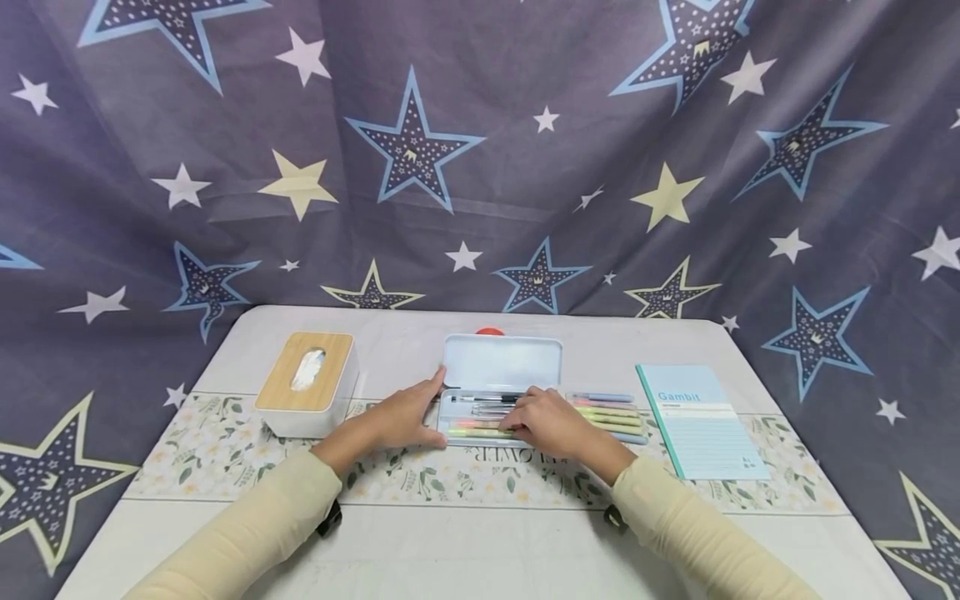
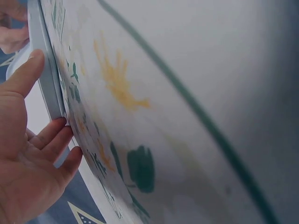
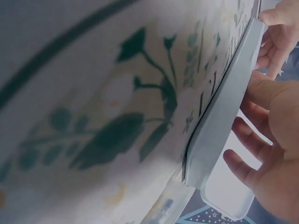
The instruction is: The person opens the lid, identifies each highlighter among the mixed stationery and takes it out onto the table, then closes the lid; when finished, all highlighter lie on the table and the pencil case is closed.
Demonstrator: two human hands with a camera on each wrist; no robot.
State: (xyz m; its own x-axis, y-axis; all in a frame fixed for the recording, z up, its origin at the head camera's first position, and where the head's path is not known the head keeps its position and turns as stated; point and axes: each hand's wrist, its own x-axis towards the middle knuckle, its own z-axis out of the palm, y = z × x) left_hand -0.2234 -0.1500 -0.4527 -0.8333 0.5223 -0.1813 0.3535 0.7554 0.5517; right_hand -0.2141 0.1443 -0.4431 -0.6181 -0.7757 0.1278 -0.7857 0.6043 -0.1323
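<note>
A light blue pencil case [image 1: 502,361] lies on the table with its lid tipped back. Inside are a black pen [image 1: 480,398], some grey pens, a pink highlighter [image 1: 476,424] and a green highlighter [image 1: 480,433]. My left hand [image 1: 405,415] steadies the case's left end, thumb at the near corner and straight fingers along the side. Over the right half of the case is my right hand [image 1: 551,421], its fingertips down among the pens. In the right wrist view, the case wall [image 3: 224,102] hides those tips, so whether they pinch a highlighter is unclear.
Several more pens and highlighters [image 1: 611,412] lie just right of the case. A tissue box [image 1: 306,367] with a wooden top stands at left, a notebook [image 1: 705,425] lies at right. Behind the lid shows something red [image 1: 490,332]. A starry curtain [image 1: 480,167] hangs behind the table.
</note>
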